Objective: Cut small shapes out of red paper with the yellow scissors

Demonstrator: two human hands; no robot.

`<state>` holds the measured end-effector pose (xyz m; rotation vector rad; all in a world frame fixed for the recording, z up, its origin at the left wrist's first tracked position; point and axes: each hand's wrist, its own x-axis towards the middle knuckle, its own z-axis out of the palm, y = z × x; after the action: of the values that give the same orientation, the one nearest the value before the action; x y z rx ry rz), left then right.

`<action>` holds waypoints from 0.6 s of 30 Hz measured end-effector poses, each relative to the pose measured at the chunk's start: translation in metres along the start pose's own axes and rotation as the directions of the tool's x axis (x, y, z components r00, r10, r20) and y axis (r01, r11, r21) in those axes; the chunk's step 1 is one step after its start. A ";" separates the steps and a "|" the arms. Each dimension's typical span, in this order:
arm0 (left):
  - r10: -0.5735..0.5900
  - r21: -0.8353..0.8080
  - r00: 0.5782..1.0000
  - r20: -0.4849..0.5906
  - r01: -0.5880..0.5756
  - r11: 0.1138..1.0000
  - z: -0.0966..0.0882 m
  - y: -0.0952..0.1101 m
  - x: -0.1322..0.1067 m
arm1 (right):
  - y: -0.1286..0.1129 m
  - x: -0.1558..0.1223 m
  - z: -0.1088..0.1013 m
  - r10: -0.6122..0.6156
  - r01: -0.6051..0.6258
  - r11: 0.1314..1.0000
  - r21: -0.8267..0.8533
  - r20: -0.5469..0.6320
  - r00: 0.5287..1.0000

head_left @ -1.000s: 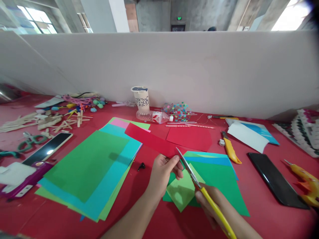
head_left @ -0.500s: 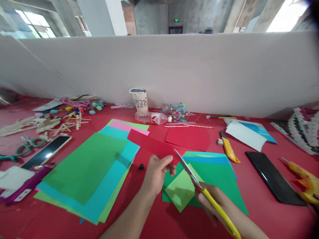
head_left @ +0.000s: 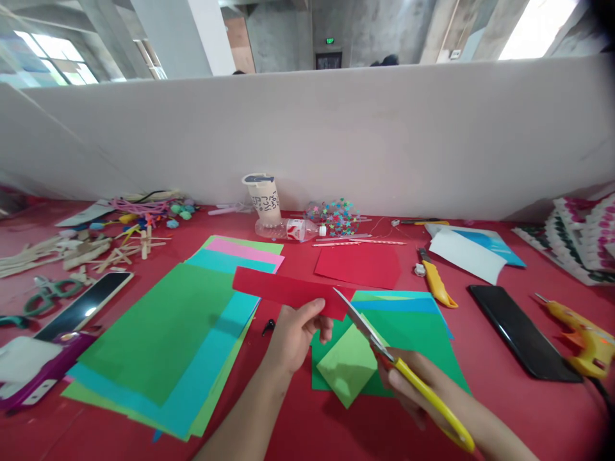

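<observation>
My left hand (head_left: 300,333) pinches a strip of red paper (head_left: 273,288) between thumb and fingers, holding it above the table. In my right hand (head_left: 408,378) is a pair of scissors (head_left: 423,397) with yellow handles. Their blades point up and left, with the tips at the right part of the red strip; whether they cut into it I cannot tell. Beneath the blades lies a light green paper square (head_left: 346,365) on a dark green sheet (head_left: 418,346). Another red sheet (head_left: 358,266) lies flat just behind.
Left lies a stack of coloured paper (head_left: 158,333), beside a phone (head_left: 86,304) and green-handled scissors (head_left: 50,294). Right are a yellow utility knife (head_left: 438,282), a black phone (head_left: 521,333) and a glue gun (head_left: 576,330). A cup (head_left: 263,198) and plastic bottle (head_left: 293,229) stand near the white partition (head_left: 307,134).
The red strip has turned slightly, its left end now lower and further left. Both hands keep their grips, with the scissors tilted a little differently. The whole view has shifted slightly.
</observation>
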<state>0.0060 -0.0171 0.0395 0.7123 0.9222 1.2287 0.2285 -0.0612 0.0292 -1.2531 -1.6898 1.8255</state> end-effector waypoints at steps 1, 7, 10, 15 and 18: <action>-0.021 0.006 1.000 0.017 0.021 1.000 0.000 -0.001 0.000 | 0.002 -0.001 0.000 -0.009 0.009 1.000 0.009 0.006 1.000; -0.053 -0.010 0.997 0.049 0.054 0.998 0.003 -0.006 -0.003 | 0.015 -0.004 -0.001 -0.048 0.045 0.992 0.117 0.023 0.999; -0.075 -0.028 0.995 0.069 0.077 0.997 0.002 -0.005 -0.004 | 0.018 -0.004 0.000 -0.042 0.033 0.983 0.183 0.048 0.998; -0.116 -0.015 0.989 0.090 0.118 0.993 0.001 -0.001 -0.003 | 0.013 -0.004 -0.002 -0.030 0.013 0.977 0.211 0.079 0.996; -0.123 0.026 0.990 0.072 0.122 0.992 0.002 0.000 -0.004 | 0.013 -0.005 -0.004 -0.032 0.016 0.978 0.207 0.075 0.997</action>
<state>0.0075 -0.0206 0.0408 0.7029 0.9060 1.0790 0.2377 -0.0657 0.0197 -1.0840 -1.5010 2.0003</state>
